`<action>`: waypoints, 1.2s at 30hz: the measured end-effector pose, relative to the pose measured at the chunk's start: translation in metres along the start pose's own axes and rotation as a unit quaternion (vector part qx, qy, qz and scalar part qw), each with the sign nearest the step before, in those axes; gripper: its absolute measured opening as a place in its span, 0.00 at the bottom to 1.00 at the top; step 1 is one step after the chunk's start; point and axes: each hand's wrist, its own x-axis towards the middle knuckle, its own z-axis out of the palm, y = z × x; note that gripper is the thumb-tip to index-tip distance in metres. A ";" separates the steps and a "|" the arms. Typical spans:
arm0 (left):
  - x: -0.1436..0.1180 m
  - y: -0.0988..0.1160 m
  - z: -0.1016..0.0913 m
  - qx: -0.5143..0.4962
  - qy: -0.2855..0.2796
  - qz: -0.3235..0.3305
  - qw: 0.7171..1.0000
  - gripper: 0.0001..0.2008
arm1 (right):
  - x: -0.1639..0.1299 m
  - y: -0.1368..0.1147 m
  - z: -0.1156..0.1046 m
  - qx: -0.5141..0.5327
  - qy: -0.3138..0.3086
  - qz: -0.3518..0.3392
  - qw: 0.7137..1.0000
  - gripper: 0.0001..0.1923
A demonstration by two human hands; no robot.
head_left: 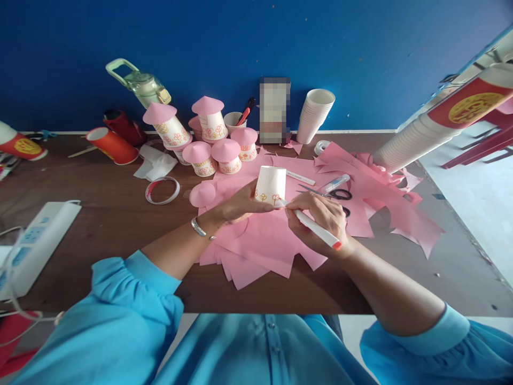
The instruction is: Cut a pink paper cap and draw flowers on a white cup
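Note:
A white paper cup is held by my left hand, whose fingers wrap around its left side and underneath. Small yellow and red flowers are drawn along the cup's lower part. My right hand grips a white marker with a red end cap, its tip at the drawn flowers on the cup's lower right. Below both hands lie several pink paper sheets. Black-handled scissors are just behind my right hand, partly hidden by it. Another white marker lies behind the cup.
Decorated cups with pink cone tops stand at the back. A cup stack, a phone-like upright object and a bottle are by the wall. Tape and a power strip lie left; pink scraps lie right.

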 end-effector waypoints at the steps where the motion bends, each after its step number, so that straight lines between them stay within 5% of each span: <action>1: 0.000 -0.001 0.000 -0.003 0.002 0.001 1.000 0.23 | 0.000 0.000 0.000 -0.001 0.000 0.000 1.000 0.13; 20: -0.001 0.005 0.002 0.042 0.016 -0.003 0.999 0.29 | -0.006 -0.001 0.005 0.032 0.003 0.013 0.999 0.12; 36: -0.001 -0.003 -0.003 0.018 0.011 0.005 1.000 0.22 | -0.004 0.001 -0.005 0.087 0.036 0.039 0.995 0.12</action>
